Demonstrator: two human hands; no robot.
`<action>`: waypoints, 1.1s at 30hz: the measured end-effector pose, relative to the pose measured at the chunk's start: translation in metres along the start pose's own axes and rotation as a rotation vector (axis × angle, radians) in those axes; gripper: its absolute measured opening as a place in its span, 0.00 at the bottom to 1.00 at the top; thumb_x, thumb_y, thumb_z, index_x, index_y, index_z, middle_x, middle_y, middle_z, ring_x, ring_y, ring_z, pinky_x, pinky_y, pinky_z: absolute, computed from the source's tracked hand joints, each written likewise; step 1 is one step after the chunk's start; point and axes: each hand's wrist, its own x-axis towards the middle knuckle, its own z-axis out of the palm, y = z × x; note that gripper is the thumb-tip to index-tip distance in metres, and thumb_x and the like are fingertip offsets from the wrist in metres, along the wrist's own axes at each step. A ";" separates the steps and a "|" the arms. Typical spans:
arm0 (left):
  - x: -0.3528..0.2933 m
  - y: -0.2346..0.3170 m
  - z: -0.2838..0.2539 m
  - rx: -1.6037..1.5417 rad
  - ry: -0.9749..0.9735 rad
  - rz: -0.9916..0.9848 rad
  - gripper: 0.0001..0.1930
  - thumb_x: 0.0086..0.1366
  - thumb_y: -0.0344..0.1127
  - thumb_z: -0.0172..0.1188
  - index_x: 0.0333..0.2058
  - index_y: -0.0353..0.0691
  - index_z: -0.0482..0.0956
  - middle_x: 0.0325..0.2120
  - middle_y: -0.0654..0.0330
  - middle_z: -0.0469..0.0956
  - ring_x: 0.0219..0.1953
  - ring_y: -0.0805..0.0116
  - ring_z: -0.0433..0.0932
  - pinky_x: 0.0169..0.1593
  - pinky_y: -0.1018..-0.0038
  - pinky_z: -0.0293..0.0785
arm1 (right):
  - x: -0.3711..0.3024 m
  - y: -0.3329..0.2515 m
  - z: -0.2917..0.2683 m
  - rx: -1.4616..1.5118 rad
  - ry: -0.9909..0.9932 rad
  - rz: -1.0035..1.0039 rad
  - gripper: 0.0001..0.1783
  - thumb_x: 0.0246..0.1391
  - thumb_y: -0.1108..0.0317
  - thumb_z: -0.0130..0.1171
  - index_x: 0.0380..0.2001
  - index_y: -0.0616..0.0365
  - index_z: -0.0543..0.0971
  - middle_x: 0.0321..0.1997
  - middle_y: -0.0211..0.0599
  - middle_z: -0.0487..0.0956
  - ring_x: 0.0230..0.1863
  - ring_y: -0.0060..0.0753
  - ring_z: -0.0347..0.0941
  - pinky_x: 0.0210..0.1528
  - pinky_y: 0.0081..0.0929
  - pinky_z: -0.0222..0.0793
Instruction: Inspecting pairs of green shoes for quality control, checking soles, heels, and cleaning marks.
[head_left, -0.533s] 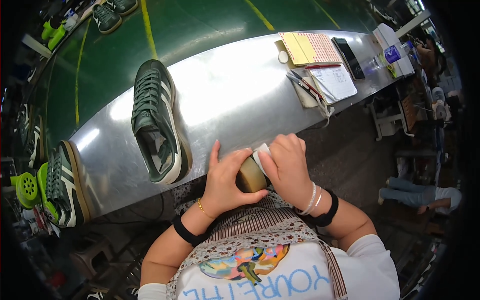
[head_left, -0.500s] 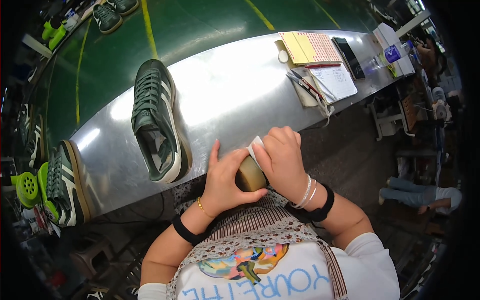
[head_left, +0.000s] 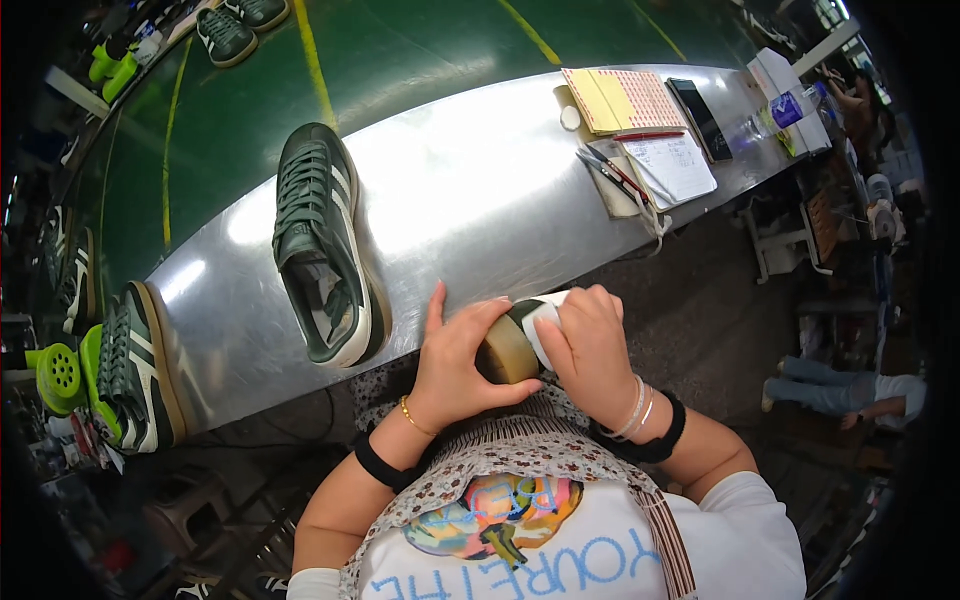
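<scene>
Close to my body, at the bench's front edge, my left hand (head_left: 450,365) is wrapped round a shoe with its tan sole (head_left: 510,352) turned toward me. A bit of the shoe's dark green upper shows between my hands; the rest is hidden. Pinched in my right hand (head_left: 597,350) is a small white pad (head_left: 543,335), pressed against the shoe's side; cloth or sponge, I cannot tell which. On the metal bench to the left lies a dark green laced sneaker (head_left: 312,205) with white stripes, its opening toward me.
Another green sneaker (head_left: 135,365) stands at the bench's left end beside a lime-green plastic piece (head_left: 62,378). Right of centre lie notebooks (head_left: 670,165), thread snips (head_left: 618,175), and a phone (head_left: 698,118). A bottle (head_left: 780,112) stands beyond. Behind the metal bench (head_left: 450,200) runs a green surface (head_left: 410,50).
My right hand has moved slightly right and down with the white pad. The held shoe has turned, showing more of its green upper. My left hand keeps its grip.
</scene>
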 end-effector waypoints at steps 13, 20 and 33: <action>0.000 0.003 0.005 0.004 0.040 0.017 0.40 0.37 0.55 0.71 0.47 0.37 0.71 0.41 0.55 0.77 0.45 0.60 0.76 0.65 0.48 0.40 | -0.016 -0.007 -0.014 -0.003 -0.054 0.043 0.10 0.51 0.68 0.56 0.18 0.57 0.71 0.24 0.35 0.67 0.31 0.39 0.62 0.38 0.36 0.54; 0.001 0.005 0.000 -0.022 -0.001 -0.050 0.40 0.36 0.54 0.72 0.48 0.37 0.71 0.42 0.54 0.77 0.46 0.59 0.76 0.65 0.48 0.40 | 0.025 -0.009 0.003 -0.060 0.009 0.012 0.11 0.52 0.68 0.55 0.18 0.57 0.69 0.24 0.36 0.67 0.30 0.40 0.61 0.37 0.36 0.53; -0.004 0.001 0.005 -0.002 0.071 0.005 0.41 0.36 0.53 0.72 0.48 0.37 0.71 0.42 0.54 0.77 0.46 0.59 0.76 0.65 0.47 0.41 | -0.007 -0.008 -0.007 0.011 -0.036 0.019 0.09 0.51 0.69 0.54 0.21 0.59 0.71 0.25 0.38 0.68 0.30 0.43 0.62 0.37 0.38 0.53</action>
